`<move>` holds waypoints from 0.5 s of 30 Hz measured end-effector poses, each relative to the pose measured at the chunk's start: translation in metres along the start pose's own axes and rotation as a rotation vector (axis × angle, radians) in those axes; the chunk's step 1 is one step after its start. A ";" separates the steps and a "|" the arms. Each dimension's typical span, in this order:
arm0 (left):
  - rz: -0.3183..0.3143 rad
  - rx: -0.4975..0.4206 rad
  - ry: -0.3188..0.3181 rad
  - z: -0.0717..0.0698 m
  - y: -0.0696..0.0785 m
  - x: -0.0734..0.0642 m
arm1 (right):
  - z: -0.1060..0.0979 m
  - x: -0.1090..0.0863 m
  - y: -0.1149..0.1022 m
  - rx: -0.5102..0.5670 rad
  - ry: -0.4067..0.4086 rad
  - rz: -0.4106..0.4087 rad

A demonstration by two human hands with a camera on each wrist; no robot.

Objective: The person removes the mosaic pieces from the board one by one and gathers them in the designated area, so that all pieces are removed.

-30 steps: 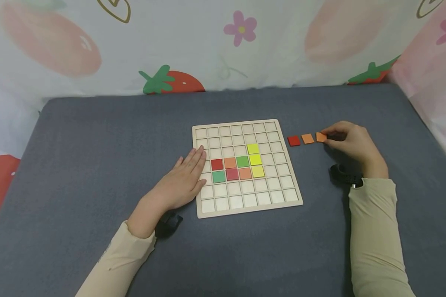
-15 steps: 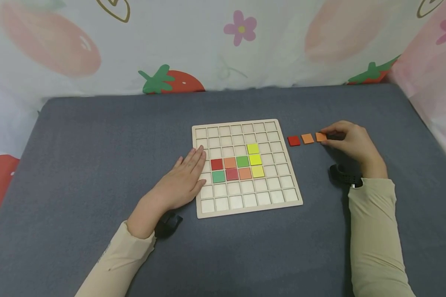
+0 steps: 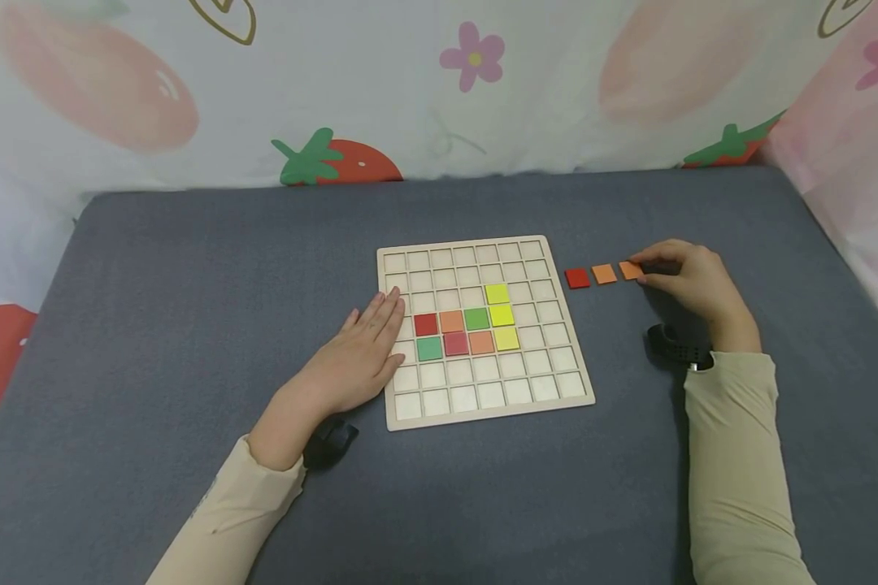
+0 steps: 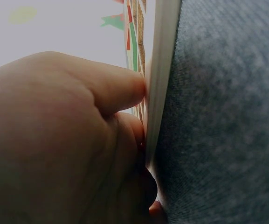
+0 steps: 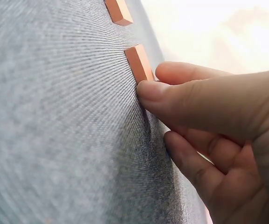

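Observation:
A pale wooden grid board (image 3: 488, 370) lies mid-table, with several coloured square tiles in its cells. My left hand (image 3: 358, 357) rests flat on the board's left border, fingers straight and together; in the left wrist view the thumb (image 4: 120, 91) touches the board's edge. Right of the board, my right hand (image 3: 691, 280) pinches the rightmost orange tile (image 5: 139, 61) between thumb and forefinger. That tile is at the cloth, tight against or just over it. Beside it lie another orange tile (image 3: 604, 274) and a red tile (image 3: 577, 279), in a row.
Three yellow tiles (image 3: 501, 315) form a column on the board, with red, orange and green tiles (image 3: 475, 318) to their left. Grey cloth (image 3: 190, 284) covers the table. A curtain with fruit and flower prints (image 3: 541, 89) hangs behind its far edge.

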State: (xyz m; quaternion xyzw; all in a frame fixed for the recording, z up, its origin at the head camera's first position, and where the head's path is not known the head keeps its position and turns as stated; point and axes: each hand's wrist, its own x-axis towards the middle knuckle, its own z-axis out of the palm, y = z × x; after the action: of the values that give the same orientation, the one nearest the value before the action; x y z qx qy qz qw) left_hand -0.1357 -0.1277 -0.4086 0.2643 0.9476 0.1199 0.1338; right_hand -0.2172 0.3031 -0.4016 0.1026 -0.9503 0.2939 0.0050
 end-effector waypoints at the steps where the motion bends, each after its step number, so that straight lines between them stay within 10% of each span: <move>1: 0.000 -0.001 0.000 0.000 0.000 0.000 | 0.000 0.000 0.000 0.003 0.002 -0.005; 15: -0.002 -0.002 0.001 -0.002 0.001 -0.001 | 0.001 0.001 0.001 0.115 0.030 0.062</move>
State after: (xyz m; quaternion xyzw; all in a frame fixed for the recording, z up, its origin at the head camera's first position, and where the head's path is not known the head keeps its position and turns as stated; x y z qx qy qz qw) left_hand -0.1349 -0.1278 -0.4064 0.2630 0.9478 0.1206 0.1338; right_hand -0.2182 0.3035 -0.4030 0.0687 -0.9345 0.3494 0.0041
